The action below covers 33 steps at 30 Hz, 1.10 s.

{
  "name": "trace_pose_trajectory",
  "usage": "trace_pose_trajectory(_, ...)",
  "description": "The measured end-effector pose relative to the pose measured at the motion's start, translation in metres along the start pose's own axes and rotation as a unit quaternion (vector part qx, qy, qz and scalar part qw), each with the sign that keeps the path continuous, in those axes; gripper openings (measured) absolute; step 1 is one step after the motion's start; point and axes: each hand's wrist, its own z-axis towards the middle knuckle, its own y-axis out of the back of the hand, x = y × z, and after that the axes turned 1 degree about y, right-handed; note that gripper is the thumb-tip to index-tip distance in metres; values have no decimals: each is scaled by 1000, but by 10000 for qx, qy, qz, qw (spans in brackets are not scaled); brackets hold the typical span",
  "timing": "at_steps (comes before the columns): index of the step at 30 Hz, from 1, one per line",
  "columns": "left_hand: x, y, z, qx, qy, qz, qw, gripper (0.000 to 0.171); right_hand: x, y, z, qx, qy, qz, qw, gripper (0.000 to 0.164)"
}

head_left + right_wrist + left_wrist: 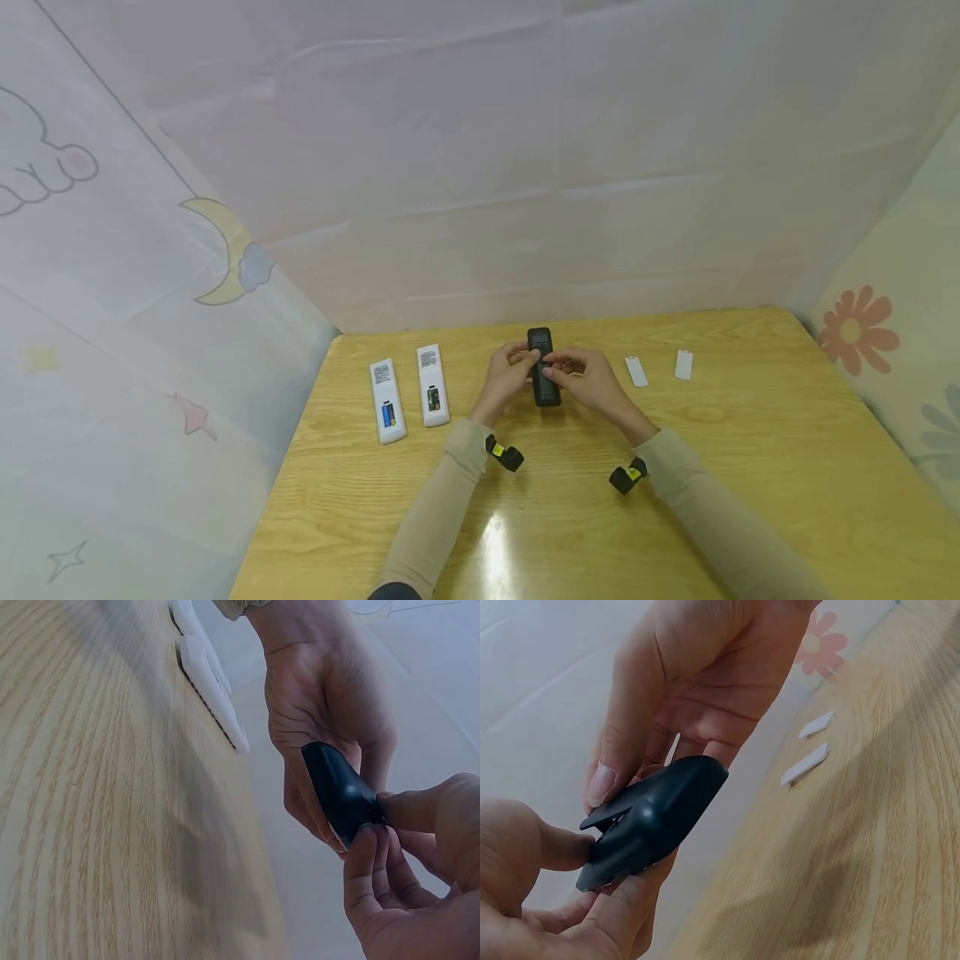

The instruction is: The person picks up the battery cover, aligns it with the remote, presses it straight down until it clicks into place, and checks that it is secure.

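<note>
Right now, the person holds a black remote point(545, 390) up off the wooden table point(585, 533), near its far edge and between both hands, its back face up. The left hand point(506, 379) grips the remote's body, thumb on one side and fingers beneath. The right hand point(592, 382) pinches at the remote too, its thumb lying along a thin black cover point(626, 801). From the left wrist, that cover shows tilted up from the body at one end, a narrow gap under it, the left thumb close to the opening.

Off to the left, two white remotes lie side by side with a little space between them, backs up and battery bays uncovered. The outer white remote point(383, 385) shows a blue battery point(387, 414); the inner white remote point(432, 371) has darker batteries point(433, 398) in its bay.

To the right, well apart from those, lie two small white covers, one point(636, 372) nearer the right hand, the other point(683, 365) farther out. Behind everything hangs a pale wall cloth point(450, 167), with a red flower point(859, 331) on the right side.
</note>
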Motion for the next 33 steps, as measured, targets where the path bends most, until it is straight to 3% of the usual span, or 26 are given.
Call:
trace_pose_trajectory(22, -1, 2, 0, -61, -16, 92, 9999, 48, -1, -4, 2, 7, -18, 107, 9999, 29)
trace_pose_trajectory(33, 4, -1, 0, -51, -26, 57, 10000, 52, 15, -6, -5, -146, -52, 117, 9998, 23)
